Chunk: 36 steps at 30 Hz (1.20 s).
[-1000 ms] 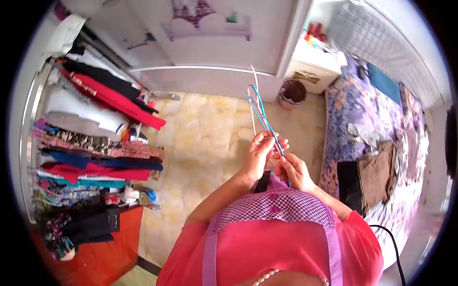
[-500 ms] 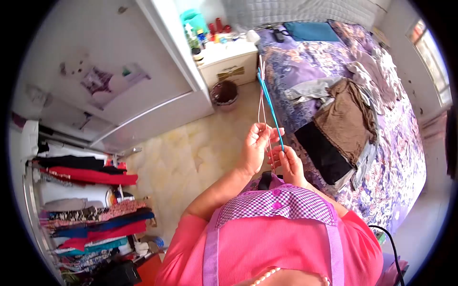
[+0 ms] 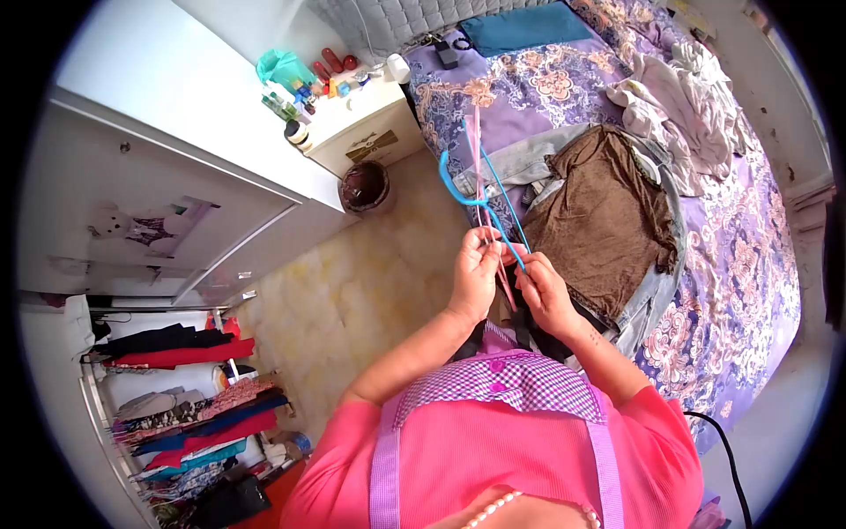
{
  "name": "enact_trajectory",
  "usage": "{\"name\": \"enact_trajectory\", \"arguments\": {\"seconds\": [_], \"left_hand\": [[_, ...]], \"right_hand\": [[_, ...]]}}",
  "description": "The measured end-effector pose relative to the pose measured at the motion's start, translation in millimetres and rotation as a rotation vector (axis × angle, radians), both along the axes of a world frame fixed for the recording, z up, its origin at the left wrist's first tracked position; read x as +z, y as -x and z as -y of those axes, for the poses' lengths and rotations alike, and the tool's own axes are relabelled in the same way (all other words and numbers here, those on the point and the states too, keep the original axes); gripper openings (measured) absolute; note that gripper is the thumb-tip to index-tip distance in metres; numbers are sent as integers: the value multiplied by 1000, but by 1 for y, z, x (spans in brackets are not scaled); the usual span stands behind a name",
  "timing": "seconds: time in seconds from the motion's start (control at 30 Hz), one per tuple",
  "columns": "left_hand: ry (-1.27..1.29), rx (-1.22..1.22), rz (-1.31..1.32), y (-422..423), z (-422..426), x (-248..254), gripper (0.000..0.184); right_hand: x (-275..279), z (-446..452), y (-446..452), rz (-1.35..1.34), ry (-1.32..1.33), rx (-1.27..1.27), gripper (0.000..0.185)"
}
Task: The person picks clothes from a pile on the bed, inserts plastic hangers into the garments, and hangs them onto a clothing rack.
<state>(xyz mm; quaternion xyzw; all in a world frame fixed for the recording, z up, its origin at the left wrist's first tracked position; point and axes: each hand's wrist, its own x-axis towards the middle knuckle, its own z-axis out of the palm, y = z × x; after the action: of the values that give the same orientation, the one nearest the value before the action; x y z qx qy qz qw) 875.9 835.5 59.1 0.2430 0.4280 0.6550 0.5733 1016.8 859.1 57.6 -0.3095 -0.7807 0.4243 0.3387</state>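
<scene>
My left hand (image 3: 476, 275) is closed around thin pink hangers (image 3: 478, 167), which point up and away from me over the bed's near edge. The fingers of my right hand (image 3: 545, 293) pinch the corner of a blue hanger (image 3: 498, 222), whose hook curves out to the left. The blue hanger crosses in front of the pink ones, and both hands are close together. How many pink hangers there are, I cannot tell. Beside my right hand, a brown garment (image 3: 608, 220) lies on a light denim garment (image 3: 670, 256) on the bed.
The bed (image 3: 705, 353) with a floral purple cover stands on the right, with crumpled pale clothes (image 3: 674, 106) on it. A bedside cabinet (image 3: 370, 123) and a waste bin (image 3: 366, 187) are ahead. At left, clothes (image 3: 194, 423) fill a rack below the wardrobe (image 3: 159, 176).
The blue hanger has turned, so its hook now sticks out to the left. My right hand has shifted slightly up and right. The camera view has swung right.
</scene>
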Motion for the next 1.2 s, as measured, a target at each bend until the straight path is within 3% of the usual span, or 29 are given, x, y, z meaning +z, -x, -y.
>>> {"name": "enact_trajectory", "arguments": {"seconds": [0.07, 0.43, 0.57, 0.63, 0.7, 0.77, 0.87, 1.0, 1.1, 1.2], "left_hand": [[39, 35, -38, 0, -11, 4, 9], [99, 39, -55, -6, -29, -19, 10], [1, -32, -158, -1, -15, -16, 8], [-8, -25, -181, 0, -11, -15, 9], [-7, 29, -115, 4, -10, -12, 7], [15, 125, -48, 15, -15, -8, 7], [66, 220, -1, 46, -27, -3, 11], [127, 259, -66, 79, -29, -19, 10], [71, 233, -12, 76, -24, -25, 10], [32, 136, 61, 54, -15, -8, 10]], "right_hand": [[-4, -10, -7, 37, 56, 61, 7], [-21, -5, -8, -329, 438, -112, 13], [-15, -25, -2, -117, 61, -57, 13], [-3, -18, 11, -257, 349, -34, 15], [-10, -14, 10, -206, 654, 36, 17], [-9, -11, 9, -103, 502, 10, 17], [-3, -14, -2, -10, -265, 11, 15], [29, -6, -27, -58, 578, -31, 14], [24, -13, -34, -233, 645, -175, 14], [15, -14, -21, -183, 608, -176, 14]]}}
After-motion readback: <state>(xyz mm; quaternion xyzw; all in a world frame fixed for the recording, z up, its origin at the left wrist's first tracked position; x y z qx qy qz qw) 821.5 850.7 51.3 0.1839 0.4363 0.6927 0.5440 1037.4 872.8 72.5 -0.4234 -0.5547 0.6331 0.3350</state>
